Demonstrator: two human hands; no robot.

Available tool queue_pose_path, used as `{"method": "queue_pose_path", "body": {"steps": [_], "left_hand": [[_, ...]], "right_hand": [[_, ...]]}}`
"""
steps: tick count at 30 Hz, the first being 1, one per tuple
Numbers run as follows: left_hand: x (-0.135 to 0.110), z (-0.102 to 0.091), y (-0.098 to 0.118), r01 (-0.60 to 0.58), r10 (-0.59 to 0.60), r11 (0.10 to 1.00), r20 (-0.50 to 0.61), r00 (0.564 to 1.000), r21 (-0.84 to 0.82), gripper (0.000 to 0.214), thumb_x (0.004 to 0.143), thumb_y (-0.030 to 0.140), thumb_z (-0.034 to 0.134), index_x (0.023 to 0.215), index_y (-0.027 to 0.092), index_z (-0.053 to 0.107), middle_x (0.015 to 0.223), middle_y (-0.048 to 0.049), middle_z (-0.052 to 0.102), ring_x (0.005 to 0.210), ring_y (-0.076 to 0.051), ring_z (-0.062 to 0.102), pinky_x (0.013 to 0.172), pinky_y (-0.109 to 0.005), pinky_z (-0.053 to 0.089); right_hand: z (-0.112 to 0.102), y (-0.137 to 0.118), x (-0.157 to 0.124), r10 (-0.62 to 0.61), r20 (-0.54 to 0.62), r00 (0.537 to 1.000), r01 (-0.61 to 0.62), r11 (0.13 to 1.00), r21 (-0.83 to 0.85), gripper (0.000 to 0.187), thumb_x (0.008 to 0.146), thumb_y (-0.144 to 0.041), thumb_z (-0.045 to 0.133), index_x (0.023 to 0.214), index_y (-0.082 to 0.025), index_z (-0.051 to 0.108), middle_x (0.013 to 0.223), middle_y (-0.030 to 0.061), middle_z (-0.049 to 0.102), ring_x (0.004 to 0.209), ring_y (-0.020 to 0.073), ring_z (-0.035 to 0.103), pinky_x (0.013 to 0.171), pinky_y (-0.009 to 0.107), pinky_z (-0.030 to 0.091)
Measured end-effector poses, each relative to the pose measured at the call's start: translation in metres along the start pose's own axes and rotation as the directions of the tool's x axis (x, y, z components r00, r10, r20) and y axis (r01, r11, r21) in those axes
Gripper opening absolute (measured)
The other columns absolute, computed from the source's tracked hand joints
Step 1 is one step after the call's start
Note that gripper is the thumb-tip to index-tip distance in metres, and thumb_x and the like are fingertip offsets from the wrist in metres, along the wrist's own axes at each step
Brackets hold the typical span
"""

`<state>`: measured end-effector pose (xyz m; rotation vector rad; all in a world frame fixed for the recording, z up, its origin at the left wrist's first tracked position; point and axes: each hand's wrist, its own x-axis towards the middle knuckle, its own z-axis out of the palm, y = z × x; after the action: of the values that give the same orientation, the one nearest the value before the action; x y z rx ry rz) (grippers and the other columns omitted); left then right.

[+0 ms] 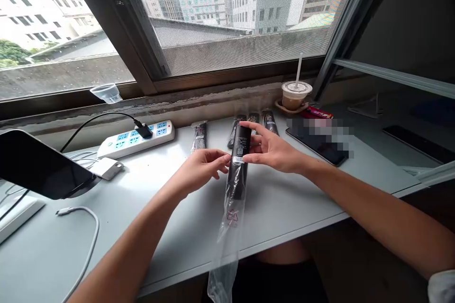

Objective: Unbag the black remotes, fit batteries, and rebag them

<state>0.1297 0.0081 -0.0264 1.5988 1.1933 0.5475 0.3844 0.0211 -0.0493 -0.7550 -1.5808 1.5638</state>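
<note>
A long black item with white print, a QR code and a white label is held over the desk; its exact kind is unclear. A clear plastic bag covers its lower part and trails past the desk's front edge, with a red mark on it. My right hand grips the item from the right, a finger over its top end and the thumb near the label. My left hand pinches the bag's edge at the item's left side. Behind lie several similar wrapped black items, one apart at the left.
A power strip with a plugged-in adapter stands at the back left. Left are a black-screened device and a white cable. A lidded drink cup with straw and a phone are at the right.
</note>
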Motion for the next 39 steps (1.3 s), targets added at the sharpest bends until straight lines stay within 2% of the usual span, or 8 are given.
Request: {"method": "queue_pose_path", "body": {"steps": [9,13,17,20,24,29,34,39], "left_hand": [[0.001,-0.003,-0.003,0.021,-0.011,0.985,0.057,0.998,-0.174,0.043,0.082,0.056,0.084,0.105,0.02,0.082,0.097,-0.0077,0.076,0.088,-0.019,0.065,0.076,-0.03,0.049],[0.003,0.001,-0.003,-0.002,0.001,0.975,-0.006,1.0,-0.224,0.039,0.079,0.054,0.088,0.092,0.018,0.08,0.087,-0.0046,0.071,0.079,-0.015,0.06,0.076,-0.031,0.048],[0.003,0.008,0.001,-0.044,0.027,0.972,-0.076,0.997,-0.231,0.039,0.078,0.052,0.088,0.091,0.017,0.079,0.088,-0.0046,0.07,0.08,-0.015,0.059,0.077,-0.032,0.05],[0.003,0.013,0.004,-0.102,0.079,0.976,-0.12,0.99,-0.192,0.039,0.082,0.053,0.085,0.092,0.016,0.077,0.089,-0.0047,0.071,0.08,-0.015,0.06,0.077,-0.031,0.051],[0.003,0.018,0.004,-0.191,0.163,0.969,-0.17,0.972,-0.159,0.037,0.086,0.052,0.081,0.093,0.016,0.075,0.087,-0.0035,0.07,0.079,-0.015,0.062,0.077,-0.031,0.054],[0.005,0.017,-0.002,-0.203,0.168,0.967,-0.214,0.962,-0.155,0.04,0.089,0.053,0.079,0.108,0.018,0.071,0.093,-0.0056,0.075,0.089,-0.02,0.071,0.081,-0.035,0.058],[0.004,0.018,-0.002,-0.213,0.167,0.953,-0.212,0.963,-0.216,0.045,0.09,0.05,0.08,0.118,0.018,0.065,0.098,-0.0067,0.076,0.091,-0.021,0.074,0.085,-0.038,0.062],[0.003,0.022,-0.001,-0.211,0.154,0.939,-0.218,0.964,-0.271,0.047,0.088,0.049,0.081,0.119,0.018,0.065,0.097,-0.0051,0.074,0.09,-0.021,0.074,0.089,-0.041,0.062]], "right_hand": [[-0.003,0.005,0.001,-0.059,0.006,0.998,0.06,0.998,-0.005,0.084,0.086,-0.022,0.085,0.157,-0.027,0.039,0.124,0.0086,0.071,0.108,0.0235,0.075,0.103,0.047,0.059],[-0.002,0.003,0.0,-0.056,0.006,0.998,0.057,0.995,-0.082,0.075,0.087,-0.025,0.083,0.152,-0.026,0.045,0.114,0.0071,0.075,0.107,0.0238,0.074,0.1,0.044,0.058],[-0.002,0.0,0.0,-0.026,0.006,1.0,0.027,0.986,-0.162,0.05,0.092,-0.031,0.078,0.137,-0.022,0.058,0.107,0.0068,0.076,0.1,0.0224,0.072,0.092,0.039,0.056],[-0.002,-0.002,-0.001,0.007,0.064,0.998,0.009,0.969,-0.247,0.031,0.094,-0.039,0.075,0.117,-0.018,0.071,0.107,0.0072,0.075,0.1,0.022,0.069,0.09,0.035,0.053],[-0.003,-0.005,-0.003,0.112,0.227,0.967,-0.019,0.926,-0.376,0.03,0.096,-0.047,0.071,0.098,-0.017,0.074,0.095,0.0038,0.072,0.088,0.019,0.063,0.078,0.031,0.048],[-0.004,-0.007,-0.005,0.155,0.153,0.976,-0.096,0.936,-0.338,0.032,0.094,-0.049,0.073,0.102,-0.018,0.071,0.086,0.0037,0.07,0.079,0.0184,0.062,0.068,0.029,0.048],[-0.006,-0.004,-0.003,0.098,0.121,0.988,-0.047,0.93,-0.365,0.031,0.094,-0.048,0.074,0.101,-0.018,0.076,0.086,0.0043,0.07,0.079,0.0179,0.062,0.069,0.029,0.048],[-0.007,-0.001,-0.003,0.054,0.122,0.991,-0.007,0.935,-0.355,0.034,0.097,-0.042,0.071,0.121,-0.019,0.078,0.091,0.0042,0.07,0.08,0.0173,0.06,0.072,0.03,0.047]]}}
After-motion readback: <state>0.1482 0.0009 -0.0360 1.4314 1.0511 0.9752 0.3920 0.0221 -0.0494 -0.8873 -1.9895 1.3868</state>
